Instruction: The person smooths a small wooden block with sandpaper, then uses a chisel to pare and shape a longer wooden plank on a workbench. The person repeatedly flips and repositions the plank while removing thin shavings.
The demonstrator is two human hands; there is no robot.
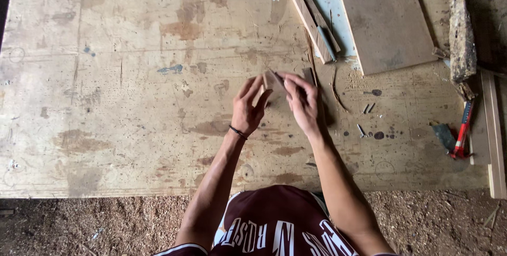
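Observation:
Both my hands meet over the middle of a worn plywood worktop (pixel 121 103). My left hand (pixel 248 109), with a dark band on the wrist, grips a small flat piece of light wood (pixel 273 83) from the left. My right hand (pixel 302 100) pinches the same piece from the right, fingers curled over its top edge. A thin dark edge shows on the piece between my fingertips; I cannot tell what it is.
A wooden slat with a grey pencil-like tool (pixel 326 42) lies beyond my hands beside a brown board (pixel 385 18). Loose nails (pixel 368 109) lie at right. A red-handled tool (pixel 462 132) and a rough timber (pixel 461 29) are at the right edge. Sawdust covers the floor (pixel 105 224).

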